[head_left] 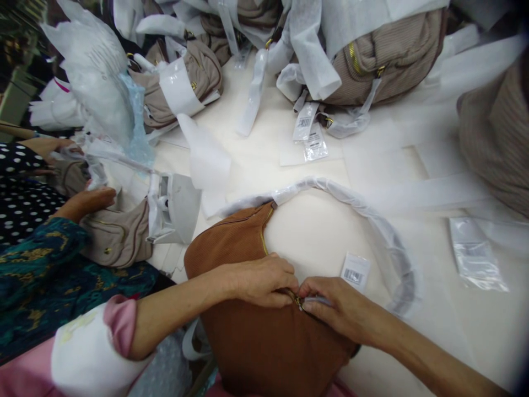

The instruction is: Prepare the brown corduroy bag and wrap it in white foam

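Note:
A brown bag (pixel 264 336) lies at the near edge of the table, its strap (pixel 351 198) wrapped in white film and curving out over the tabletop. My left hand (pixel 266 280) is closed on the bag's top edge beside the brass zipper. Just to its right, my right hand (pixel 336 306) pinches the brass zipper end (pixel 298 301), with the fingertips of both hands almost touching. A white barcode tag (pixel 355 271) rests on the table above my right hand.
Taupe bags (pixel 388 60) with white wrapping stand along the far side. A grey-white dispenser (pixel 176 209) is at the left, near a co-worker's hand (pixel 88 203) on another taupe bag (pixel 118 234). Clear packets (pixel 475 253) lie at the right.

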The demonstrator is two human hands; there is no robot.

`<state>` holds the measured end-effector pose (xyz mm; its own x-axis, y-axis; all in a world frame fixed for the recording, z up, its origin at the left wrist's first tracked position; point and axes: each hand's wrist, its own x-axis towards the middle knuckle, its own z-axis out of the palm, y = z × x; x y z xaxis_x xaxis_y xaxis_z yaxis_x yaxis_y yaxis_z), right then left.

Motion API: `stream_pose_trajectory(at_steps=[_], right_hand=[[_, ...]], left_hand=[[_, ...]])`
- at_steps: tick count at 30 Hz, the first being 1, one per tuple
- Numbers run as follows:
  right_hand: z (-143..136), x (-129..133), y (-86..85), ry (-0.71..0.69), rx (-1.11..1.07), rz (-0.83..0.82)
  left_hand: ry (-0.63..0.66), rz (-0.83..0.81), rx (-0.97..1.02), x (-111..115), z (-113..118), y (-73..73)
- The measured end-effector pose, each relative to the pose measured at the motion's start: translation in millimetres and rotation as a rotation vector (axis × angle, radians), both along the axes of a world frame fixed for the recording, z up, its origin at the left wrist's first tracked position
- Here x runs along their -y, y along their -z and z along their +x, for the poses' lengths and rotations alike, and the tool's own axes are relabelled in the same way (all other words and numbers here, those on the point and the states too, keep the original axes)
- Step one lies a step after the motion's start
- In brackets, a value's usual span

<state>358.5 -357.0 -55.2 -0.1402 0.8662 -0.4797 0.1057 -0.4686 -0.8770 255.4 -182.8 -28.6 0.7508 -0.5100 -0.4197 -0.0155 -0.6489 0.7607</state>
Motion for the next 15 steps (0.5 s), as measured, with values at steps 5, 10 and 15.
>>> stream_pose_trajectory(at_steps=[5, 10, 15], right_hand=[[2.0, 1.6, -0.9, -0.167, 0.214, 0.127], [-1.3, 5.3, 4.9, -0.317, 0.395, 0.235], [-3.9, 17.9, 10.9, -0.374, 0.449, 0.370]], left_hand=[[0.042, -0.017, -0.034, -2.5, 1.3, 0.6], [0.040, -0.035, -0.018, -3.0, -0.7, 1.8], [0.043, -0.022, -0.009, -2.4, -1.7, -0.9]])
